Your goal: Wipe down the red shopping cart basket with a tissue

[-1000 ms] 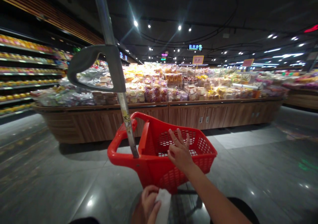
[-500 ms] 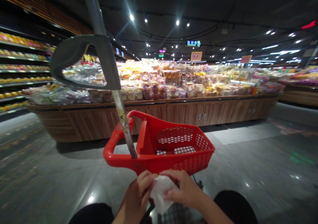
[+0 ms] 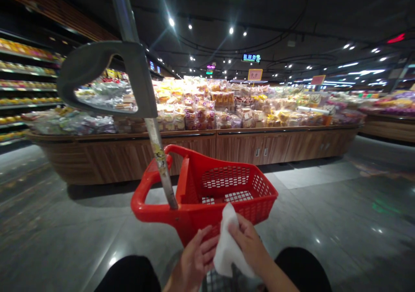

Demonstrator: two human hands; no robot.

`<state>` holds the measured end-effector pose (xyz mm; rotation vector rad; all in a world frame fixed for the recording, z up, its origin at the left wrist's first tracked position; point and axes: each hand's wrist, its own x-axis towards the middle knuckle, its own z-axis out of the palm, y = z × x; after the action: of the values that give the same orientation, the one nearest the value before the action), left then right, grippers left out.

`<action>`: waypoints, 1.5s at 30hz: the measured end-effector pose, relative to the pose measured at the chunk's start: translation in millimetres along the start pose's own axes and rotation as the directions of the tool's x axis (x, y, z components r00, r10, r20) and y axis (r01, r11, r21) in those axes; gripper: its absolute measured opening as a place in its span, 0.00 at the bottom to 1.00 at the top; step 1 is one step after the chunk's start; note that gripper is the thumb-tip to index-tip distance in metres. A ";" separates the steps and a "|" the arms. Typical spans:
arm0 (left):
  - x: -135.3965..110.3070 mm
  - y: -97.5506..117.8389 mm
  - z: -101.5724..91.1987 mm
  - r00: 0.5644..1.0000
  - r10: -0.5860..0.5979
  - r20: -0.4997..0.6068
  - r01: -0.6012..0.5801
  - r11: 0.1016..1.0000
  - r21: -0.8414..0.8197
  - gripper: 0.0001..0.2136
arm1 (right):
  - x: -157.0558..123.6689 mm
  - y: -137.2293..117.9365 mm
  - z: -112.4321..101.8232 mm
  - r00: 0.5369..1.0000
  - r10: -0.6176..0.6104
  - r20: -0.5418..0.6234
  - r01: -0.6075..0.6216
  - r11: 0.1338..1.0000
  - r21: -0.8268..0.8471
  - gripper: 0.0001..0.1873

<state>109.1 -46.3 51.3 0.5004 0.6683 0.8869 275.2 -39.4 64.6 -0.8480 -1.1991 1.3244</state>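
Right now a white tissue (image 3: 228,244) is pinched by the right hand (image 3: 249,244), seemingly steadied by the open left hand (image 3: 196,261), above a red shopping-cart basket (image 3: 227,184).

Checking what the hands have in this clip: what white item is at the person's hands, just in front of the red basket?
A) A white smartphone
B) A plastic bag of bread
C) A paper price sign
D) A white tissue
D. The soft, crumpled white tissue is gripped by the right hand, with the open left hand right beside it, in front of the red basket.
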 end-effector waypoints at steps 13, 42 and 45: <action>-9.0 -0.9 38.9 0.870 0.470 -0.147 -0.445 0.878 0.176 0.45 | -12.6 -2.0 -7.5 0.956 -0.184 -0.227 0.115 0.952 -0.284 0.33; -15.8 16.4 10.3 0.770 0.618 0.161 -0.381 0.243 0.892 0.07 | -17.3 -20.8 -19.6 0.967 -0.229 -0.116 0.116 0.792 -0.600 0.03; -18.7 14.9 13.6 0.801 0.582 0.140 -0.413 0.368 0.833 0.09 | -19.5 -11.9 -16.8 0.988 -0.148 -0.048 0.130 0.954 -0.269 0.11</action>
<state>102.3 -55.4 76.3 1.6113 1.1529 1.1663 297.0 -57.0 69.1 -0.9715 -1.3760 1.0277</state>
